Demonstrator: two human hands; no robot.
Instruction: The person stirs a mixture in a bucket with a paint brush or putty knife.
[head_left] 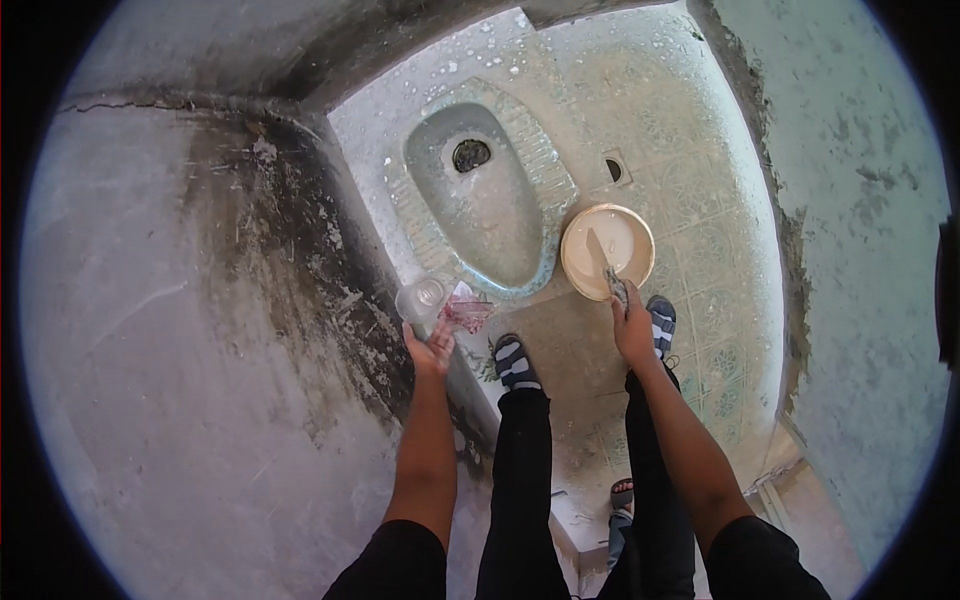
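My right hand (630, 325) is closed round the handle of a knife (602, 255), whose blade reaches over a round cream basin (648, 270) with pale liquid in it. At the left, my left hand (431, 348) has its fingers spread, palm turned up, just below a clear plastic container (421, 298). Whether the fingertips touch the container I cannot tell. Beside that hand lies a crumpled red and white wrapper (468, 310), near the rim of the squat toilet (500, 215).
The squat toilet's dark drain hole is at the top. A small floor drain (613, 168) lies above the basin. A stained wall (280, 250) rises on the left, another (850, 150) on the right. Another person's sandalled foot (622, 492) shows behind my legs.
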